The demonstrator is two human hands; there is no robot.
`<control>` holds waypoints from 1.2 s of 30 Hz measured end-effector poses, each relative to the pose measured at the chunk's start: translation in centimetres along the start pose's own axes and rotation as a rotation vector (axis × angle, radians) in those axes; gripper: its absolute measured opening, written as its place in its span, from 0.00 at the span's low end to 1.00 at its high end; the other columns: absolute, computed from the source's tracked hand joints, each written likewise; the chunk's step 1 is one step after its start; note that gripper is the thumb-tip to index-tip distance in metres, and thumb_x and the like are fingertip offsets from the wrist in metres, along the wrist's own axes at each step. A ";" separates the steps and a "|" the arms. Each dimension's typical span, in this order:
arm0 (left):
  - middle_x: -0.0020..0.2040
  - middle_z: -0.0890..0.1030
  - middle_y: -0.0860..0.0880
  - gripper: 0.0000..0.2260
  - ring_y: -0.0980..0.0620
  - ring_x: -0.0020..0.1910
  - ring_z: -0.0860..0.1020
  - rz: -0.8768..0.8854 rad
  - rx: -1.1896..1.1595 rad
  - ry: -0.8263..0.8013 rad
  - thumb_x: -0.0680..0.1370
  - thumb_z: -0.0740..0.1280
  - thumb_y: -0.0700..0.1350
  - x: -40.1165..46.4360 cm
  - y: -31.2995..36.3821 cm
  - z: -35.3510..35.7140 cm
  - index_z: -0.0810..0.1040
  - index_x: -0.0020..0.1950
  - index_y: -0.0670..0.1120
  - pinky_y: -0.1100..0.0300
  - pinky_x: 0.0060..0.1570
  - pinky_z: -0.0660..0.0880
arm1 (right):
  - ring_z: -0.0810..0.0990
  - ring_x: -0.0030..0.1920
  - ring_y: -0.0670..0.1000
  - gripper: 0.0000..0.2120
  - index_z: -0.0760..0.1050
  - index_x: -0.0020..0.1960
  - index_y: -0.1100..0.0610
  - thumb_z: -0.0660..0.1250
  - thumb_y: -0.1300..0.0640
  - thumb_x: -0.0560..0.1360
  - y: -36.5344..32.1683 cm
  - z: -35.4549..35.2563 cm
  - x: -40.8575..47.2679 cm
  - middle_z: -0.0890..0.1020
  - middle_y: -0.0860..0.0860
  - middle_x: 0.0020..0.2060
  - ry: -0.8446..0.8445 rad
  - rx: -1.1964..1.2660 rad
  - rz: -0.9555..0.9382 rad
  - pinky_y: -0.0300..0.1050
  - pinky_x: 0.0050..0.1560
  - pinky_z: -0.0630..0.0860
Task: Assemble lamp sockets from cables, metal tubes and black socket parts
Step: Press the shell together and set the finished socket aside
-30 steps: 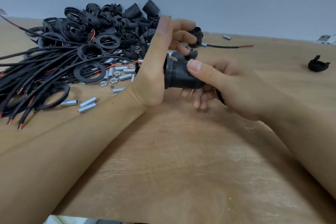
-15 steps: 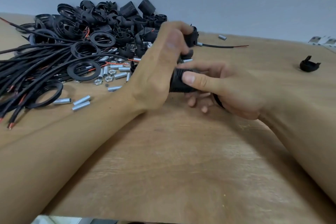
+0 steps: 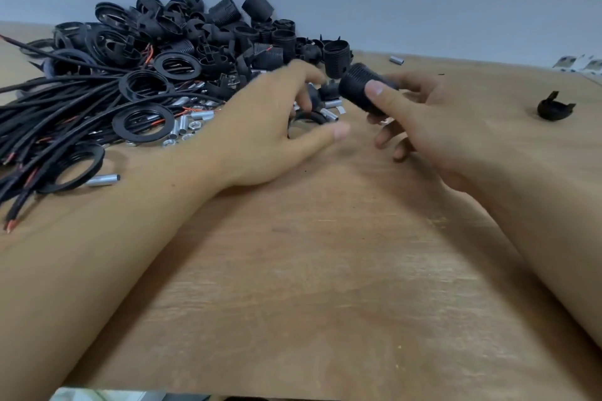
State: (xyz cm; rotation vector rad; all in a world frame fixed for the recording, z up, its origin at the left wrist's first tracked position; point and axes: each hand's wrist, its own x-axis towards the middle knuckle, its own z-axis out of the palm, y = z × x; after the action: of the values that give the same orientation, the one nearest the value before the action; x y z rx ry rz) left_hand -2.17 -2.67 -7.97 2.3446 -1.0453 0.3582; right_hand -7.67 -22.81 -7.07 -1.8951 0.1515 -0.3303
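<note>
My right hand (image 3: 433, 120) grips a black threaded socket body (image 3: 361, 88), thumb on its ribbed side, holding it tilted above the wooden table (image 3: 309, 270). My left hand (image 3: 270, 127) has come off the socket and reaches down into the edge of the parts pile, fingers curled loosely over a black ring (image 3: 312, 117) and small parts; whether it grips anything is unclear. A heap of black socket parts (image 3: 202, 32) lies at the back left. Black cables (image 3: 65, 107) with red ends fan out to the left. Short metal tubes (image 3: 104, 180) and nuts are scattered among them.
A lone black socket cap (image 3: 553, 107) lies on the table at the right. One metal tube (image 3: 396, 59) sits near the back edge by the grey wall. White objects (image 3: 583, 63) show at the far right edge.
My left hand let go of the socket body and dropped toward the pile. My right hand lifted the socket and tilted it up and to the right.
</note>
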 end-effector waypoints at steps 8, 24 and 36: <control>0.62 0.80 0.50 0.10 0.49 0.62 0.75 0.070 0.131 -0.118 0.77 0.70 0.51 -0.4 -0.8 -1.2 0.86 0.53 0.49 0.56 0.65 0.68 | 0.79 0.31 0.48 0.12 0.77 0.59 0.48 0.69 0.47 0.77 0.0 0.0 0.0 0.83 0.50 0.38 -0.041 0.027 -0.014 0.41 0.26 0.72; 0.51 0.85 0.47 0.02 0.49 0.61 0.81 -0.098 -0.967 0.283 0.76 0.70 0.39 0.4 0.9 0.1 0.81 0.44 0.44 0.53 0.63 0.76 | 0.82 0.40 0.51 0.17 0.77 0.59 0.48 0.75 0.59 0.73 -0.7 -0.5 -1.1 0.81 0.54 0.49 -0.123 -0.019 -0.340 0.47 0.32 0.80; 0.57 0.82 0.49 0.21 0.50 0.58 0.82 -0.059 -0.944 0.077 0.72 0.73 0.40 -0.3 0.3 -1.5 0.76 0.65 0.48 0.57 0.55 0.79 | 0.84 0.38 0.53 0.12 0.80 0.59 0.56 0.71 0.57 0.75 -0.5 -1.1 -1.1 0.84 0.58 0.45 -0.270 0.076 -0.292 0.43 0.40 0.81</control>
State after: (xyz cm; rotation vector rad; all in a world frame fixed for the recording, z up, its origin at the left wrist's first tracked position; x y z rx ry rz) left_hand -2.65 -1.80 -6.79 1.4898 -0.8409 -0.0759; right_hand -9.11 -23.37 -6.41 -1.8662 -0.3174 -0.2687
